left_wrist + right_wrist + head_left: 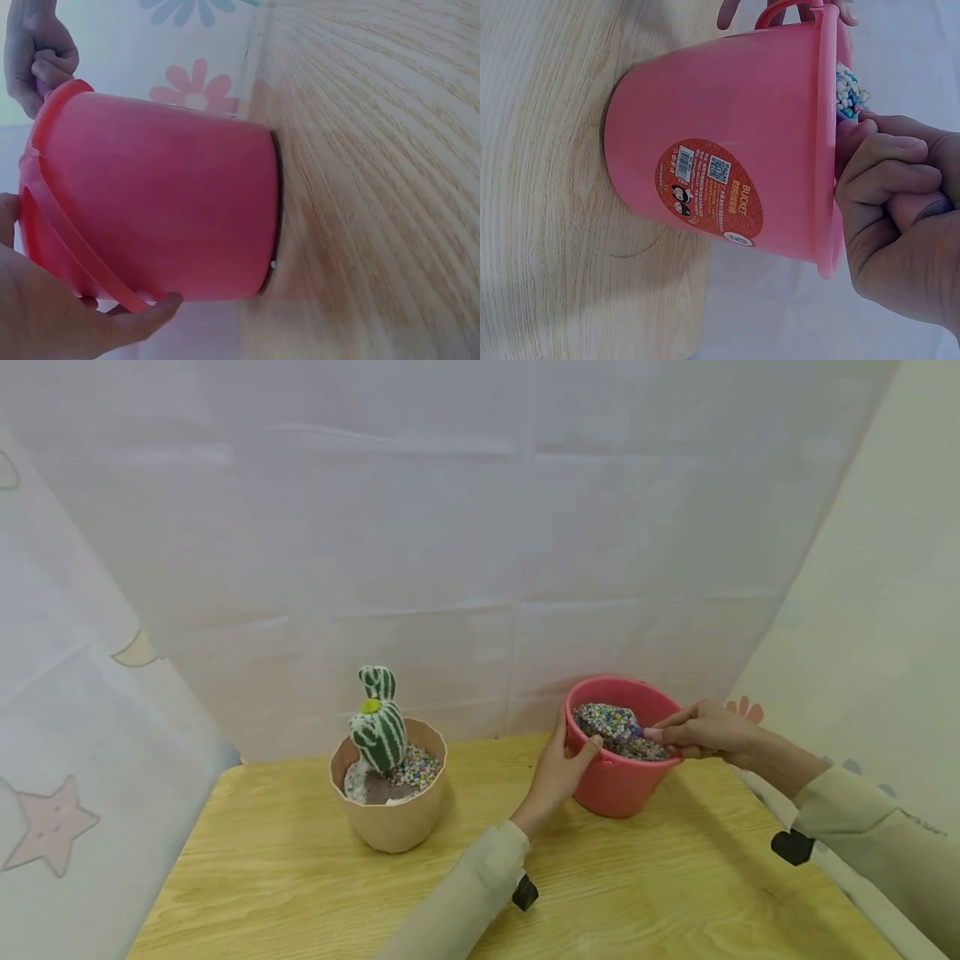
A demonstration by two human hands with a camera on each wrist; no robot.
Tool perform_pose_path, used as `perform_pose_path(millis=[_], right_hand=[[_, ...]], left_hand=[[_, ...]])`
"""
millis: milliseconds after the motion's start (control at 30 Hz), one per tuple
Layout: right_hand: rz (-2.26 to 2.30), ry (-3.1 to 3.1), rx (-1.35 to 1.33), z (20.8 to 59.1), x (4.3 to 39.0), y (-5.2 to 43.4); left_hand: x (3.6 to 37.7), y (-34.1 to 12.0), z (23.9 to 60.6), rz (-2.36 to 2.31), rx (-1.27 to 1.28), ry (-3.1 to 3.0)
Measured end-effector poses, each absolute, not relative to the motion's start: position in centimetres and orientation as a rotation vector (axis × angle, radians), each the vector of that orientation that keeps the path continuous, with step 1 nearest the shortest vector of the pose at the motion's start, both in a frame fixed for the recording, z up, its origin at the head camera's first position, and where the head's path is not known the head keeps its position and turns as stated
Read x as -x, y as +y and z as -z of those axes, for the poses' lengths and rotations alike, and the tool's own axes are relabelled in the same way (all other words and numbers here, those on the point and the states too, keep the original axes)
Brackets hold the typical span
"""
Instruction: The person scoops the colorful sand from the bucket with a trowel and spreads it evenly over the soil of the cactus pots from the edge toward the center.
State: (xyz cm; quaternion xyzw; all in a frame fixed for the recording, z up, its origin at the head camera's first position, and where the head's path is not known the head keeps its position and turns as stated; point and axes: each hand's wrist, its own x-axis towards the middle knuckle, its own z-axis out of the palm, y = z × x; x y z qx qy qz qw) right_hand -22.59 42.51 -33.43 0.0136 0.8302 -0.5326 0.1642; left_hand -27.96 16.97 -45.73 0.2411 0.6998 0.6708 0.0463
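A pink bucket (618,789) with multicoloured pebbles (641,748) in it stands on the right of the table. My left hand (558,772) grips its near left rim, thumb outside; the left wrist view shows the bucket handle (82,247) hanging beside that thumb (154,319). My right hand (697,731), at the right rim, has its fingers curled round the pinkish handle (915,210) of a small shovel. Pebbles heaped on the shovel's scoop (609,720) hide most of it. A sticker (709,191) marks the bucket's side.
Left on the wooden table (255,852) stands a peach pot (393,827) holding a green-and-white knitted cactus (381,739). Coloured pebbles (416,768) cover the pot's right part, with white and brown material elsewhere. A white sheet (420,568) hangs behind the table.
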Motion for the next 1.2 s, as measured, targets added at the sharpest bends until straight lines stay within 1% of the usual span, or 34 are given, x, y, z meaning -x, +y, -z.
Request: perform_pose_path(millis=[300, 500, 667, 900, 1067, 1200], right_hand=[[1.48, 2.415, -0.074, 32.7, 22.6, 42.2], [1.452, 2.433, -0.049, 32.1, 22.4, 42.2], [1.424, 2.444, -0.016, 31.7, 22.1, 42.0], [1.421, 2.444, 0.011, 31.4, 21.7, 41.4], [1.412, 2.457, -0.052, 31.2, 21.2, 41.1], [1.41, 2.476, -0.088, 31.1, 20.5, 41.2]], left_hand=[[28.0, 15.7, 43.9, -1.926, -0.897, 2.335], [27.6, 14.6, 42.7, -1.773, -0.853, 2.524], [27.0, 13.6, 42.1, -1.792, -0.841, 2.553], [25.9, 10.1, 42.6, -1.745, -0.88, 2.538], [24.5, 6.9, 42.9, -1.692, -0.859, 2.554], [23.4, 5.3, 42.5, -1.737, -0.883, 2.576]])
